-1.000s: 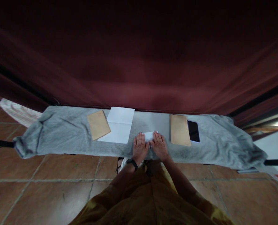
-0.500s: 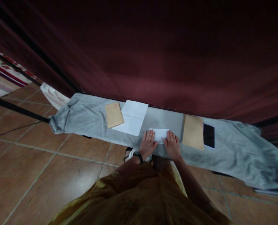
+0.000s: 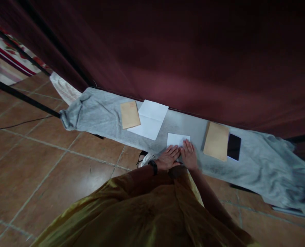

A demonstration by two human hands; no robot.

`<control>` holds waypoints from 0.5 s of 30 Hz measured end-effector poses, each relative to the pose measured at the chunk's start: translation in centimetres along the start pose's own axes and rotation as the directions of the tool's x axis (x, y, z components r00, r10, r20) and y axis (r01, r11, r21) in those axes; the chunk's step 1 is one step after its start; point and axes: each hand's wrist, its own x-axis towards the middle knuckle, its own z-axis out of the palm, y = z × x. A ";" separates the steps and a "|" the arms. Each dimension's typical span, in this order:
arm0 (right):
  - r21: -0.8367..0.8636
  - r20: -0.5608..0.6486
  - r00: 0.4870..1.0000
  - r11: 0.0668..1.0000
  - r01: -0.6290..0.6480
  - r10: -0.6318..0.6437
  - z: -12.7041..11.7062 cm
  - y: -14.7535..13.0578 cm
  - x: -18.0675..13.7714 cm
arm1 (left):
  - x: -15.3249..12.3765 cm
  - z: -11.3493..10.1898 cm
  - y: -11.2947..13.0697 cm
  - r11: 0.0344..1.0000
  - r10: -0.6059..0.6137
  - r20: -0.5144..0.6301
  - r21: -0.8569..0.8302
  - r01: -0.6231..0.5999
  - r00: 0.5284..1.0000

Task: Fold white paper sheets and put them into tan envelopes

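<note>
A small white folded sheet of paper (image 3: 175,138) lies on the grey cloth in front of me. My left hand (image 3: 168,157), with a dark watch (image 3: 153,167) at its wrist, rests flat on the paper's near edge, fingers pointing right. Beside it my right hand (image 3: 189,153) lies flat over the paper's right part, fingers stretched forward. The two hands touch or nearly touch, and they hide the paper's lower edge. Further left, a larger white sheet (image 3: 152,120) with a crease lies partly under a brown envelope (image 3: 130,115).
A stack of brown envelopes (image 3: 216,141) lies to the right, beside a dark-screened phone (image 3: 234,147). Grey cloth (image 3: 103,106) covers the narrow bench. A dark red curtain (image 3: 167,79) hangs right behind it. Black bars (image 3: 23,96) and a cable (image 3: 21,123) are at the left.
My left hand has slid right along the paper's near edge, from its left side to beside my right hand. My right hand stays on the right part. The camera view has shifted and tilted slightly.
</note>
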 end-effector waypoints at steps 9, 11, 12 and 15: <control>-0.030 0.072 0.992 0.994 0.106 -0.104 -0.5 0.1 -2.6 | -0.1 -0.2 -0.4 0.999 0.029 0.020 -0.045 -0.029 0.999; -0.049 0.064 0.993 0.994 0.100 -0.097 -0.5 0.3 -2.8 | -0.3 -0.1 -0.6 0.999 0.038 0.030 -0.036 -0.037 0.999; -0.059 0.056 0.994 0.994 0.093 -0.089 -0.5 0.4 -2.9 | -0.4 -0.1 -0.7 0.999 0.040 0.035 -0.029 -0.039 0.999; -0.083 0.027 0.998 0.994 0.067 -0.064 -0.4 0.7 -3.1 | -0.9 0.1 -1.0 0.999 0.046 0.029 -0.022 -0.045 0.999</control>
